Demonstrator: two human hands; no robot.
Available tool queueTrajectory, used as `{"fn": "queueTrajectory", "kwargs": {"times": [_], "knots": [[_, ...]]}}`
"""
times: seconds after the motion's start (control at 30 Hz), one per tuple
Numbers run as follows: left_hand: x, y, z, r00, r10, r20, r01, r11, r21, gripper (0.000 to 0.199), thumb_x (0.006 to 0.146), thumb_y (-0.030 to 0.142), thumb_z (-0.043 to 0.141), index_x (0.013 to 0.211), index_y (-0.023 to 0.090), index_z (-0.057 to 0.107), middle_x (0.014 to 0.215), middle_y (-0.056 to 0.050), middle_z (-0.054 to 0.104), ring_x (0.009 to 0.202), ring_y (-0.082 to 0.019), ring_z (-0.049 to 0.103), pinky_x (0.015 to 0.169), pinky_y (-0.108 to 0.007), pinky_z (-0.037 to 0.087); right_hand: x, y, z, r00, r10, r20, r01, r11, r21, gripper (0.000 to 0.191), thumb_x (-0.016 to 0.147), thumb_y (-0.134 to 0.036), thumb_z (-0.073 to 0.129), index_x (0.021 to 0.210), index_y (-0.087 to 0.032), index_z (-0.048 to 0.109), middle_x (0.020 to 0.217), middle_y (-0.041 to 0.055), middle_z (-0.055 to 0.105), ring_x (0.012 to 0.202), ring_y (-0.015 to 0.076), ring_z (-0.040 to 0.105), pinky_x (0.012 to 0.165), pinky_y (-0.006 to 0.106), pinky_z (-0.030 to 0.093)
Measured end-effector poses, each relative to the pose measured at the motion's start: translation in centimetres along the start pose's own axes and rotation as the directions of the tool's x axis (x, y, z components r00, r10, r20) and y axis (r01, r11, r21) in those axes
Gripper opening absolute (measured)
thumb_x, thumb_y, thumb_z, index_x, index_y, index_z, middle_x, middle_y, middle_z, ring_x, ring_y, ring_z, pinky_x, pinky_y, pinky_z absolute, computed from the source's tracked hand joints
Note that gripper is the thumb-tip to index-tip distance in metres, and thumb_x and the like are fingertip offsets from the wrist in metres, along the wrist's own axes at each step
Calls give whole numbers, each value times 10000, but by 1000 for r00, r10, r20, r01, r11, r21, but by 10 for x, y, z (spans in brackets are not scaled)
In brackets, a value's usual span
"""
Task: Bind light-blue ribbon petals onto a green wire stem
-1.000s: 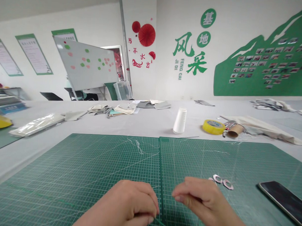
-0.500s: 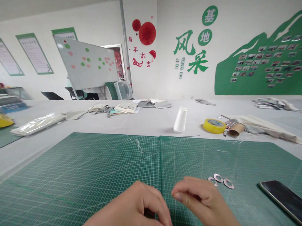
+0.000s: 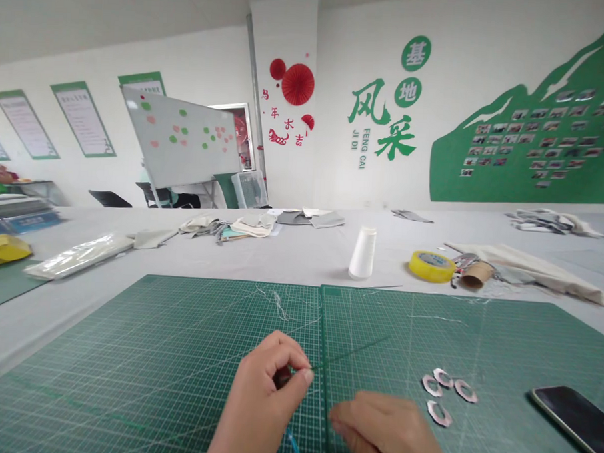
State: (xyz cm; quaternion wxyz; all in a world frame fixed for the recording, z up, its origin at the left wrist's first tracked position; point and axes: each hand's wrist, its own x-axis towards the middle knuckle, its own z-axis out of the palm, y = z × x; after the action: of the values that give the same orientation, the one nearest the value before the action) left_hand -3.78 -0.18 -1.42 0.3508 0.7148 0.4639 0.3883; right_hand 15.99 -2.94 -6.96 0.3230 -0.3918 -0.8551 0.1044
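as the left hand (image 3: 267, 392) pinches cord (image 3: 356, 350), wall lettering (image 3: 364, 149) reads "feng cai".

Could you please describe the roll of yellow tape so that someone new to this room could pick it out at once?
On the long pale table, look just past the far edge of the right-hand green mat. The tape roll lies flat between the white cone and the brown tube. It is the only thick yellow ring there.

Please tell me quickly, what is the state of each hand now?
Left hand: closed, pinching a thin green strand.
Right hand: fingers closed together; whether it holds anything cannot be told.
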Motion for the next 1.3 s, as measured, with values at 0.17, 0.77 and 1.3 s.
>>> {"fn": "queueTrajectory", "kwargs": {"times": [0.17,0.77,1.3], "knots": [[-10,-6,13,949,281,-141,-213,904,371,194,897,130,429,745,184,536,850,-21,572,643,-121,536,585,-241,415,5,-3,1,955,-230,-186,190,960,-207,401,971,-138,366,741,-188,690,484,-24,515,410,118,421,405,276,237],[-7,-8,-16,743,494,452,-669,563,485,157,701,39,501,648,186,510,821,49,647,485,-89,494,484,-232,324,10,2,-34,984,-53,-172,69,993,91,286,993,-260,466,822,-181,681,580,-15,602,515,107,545,486,223,362],[-4,18,-10,911,44,411,10,991,-130,112,727,90,674,659,173,708,805,9,627,679,-105,544,636,-214,389,10,7,-6,975,218,38,-218,916,338,213,905,-212,559,737,-199,688,681,-16,707,625,124,635,590,207,431]]}}
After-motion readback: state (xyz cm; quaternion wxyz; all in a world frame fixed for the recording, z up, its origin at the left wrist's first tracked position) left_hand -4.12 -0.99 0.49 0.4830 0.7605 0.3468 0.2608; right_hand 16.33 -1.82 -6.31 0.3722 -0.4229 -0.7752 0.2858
